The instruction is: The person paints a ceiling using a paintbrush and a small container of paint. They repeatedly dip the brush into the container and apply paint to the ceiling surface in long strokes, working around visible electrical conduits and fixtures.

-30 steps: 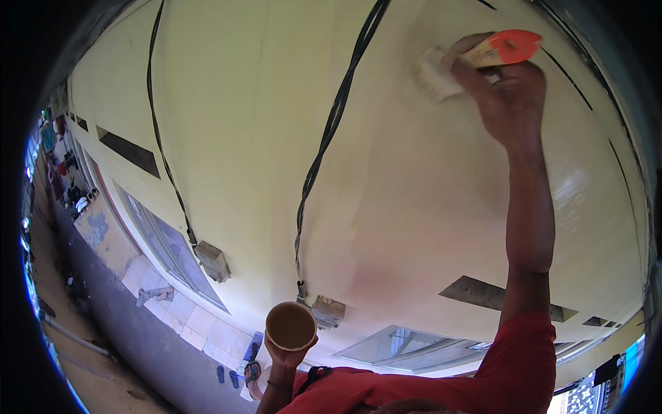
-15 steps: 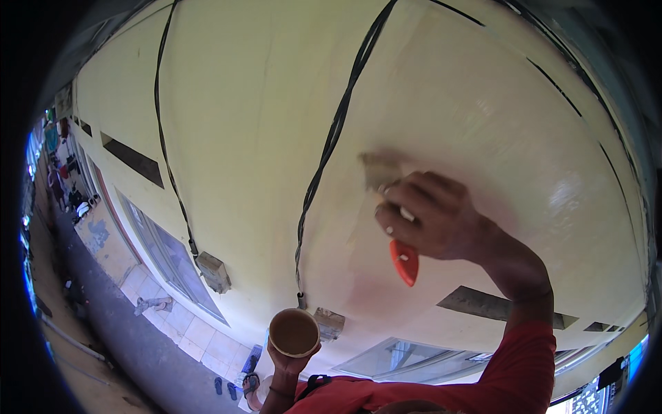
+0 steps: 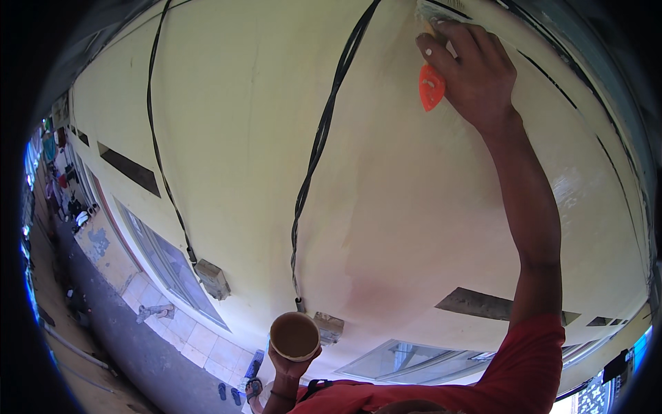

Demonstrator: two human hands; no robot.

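Observation:
My right hand (image 3: pixel 476 72) is raised high against the cream wall (image 3: pixel 414 193), fingers closed round a paintbrush. The red-orange end of the paintbrush handle (image 3: pixel 432 88) sticks out below the hand, and its pale bristles (image 3: pixel 434 11) touch the wall near the top of the view. Low in the middle, my left hand (image 3: pixel 289 362) grips a round cup (image 3: pixel 295 337) from beneath. Brownish liquid shows inside the cup, which is held upright just below the end of a hanging cable. A damp-looking sheen lies on the wall right of that cable.
Twisted black cables (image 3: pixel 317 145) and a thinner cable (image 3: pixel 155 117) run down the wall to small grey boxes (image 3: pixel 212 279). Dark vent slots (image 3: pixel 129 169) and windows (image 3: pixel 169 255) break the wall. Far below are a tiled ledge (image 3: pixel 200 338), slippers and a grey walkway (image 3: pixel 152 366).
My right hand has swept the paintbrush upward and slightly right along the wall, the arm now stretched out. My left hand and the cup have barely moved.

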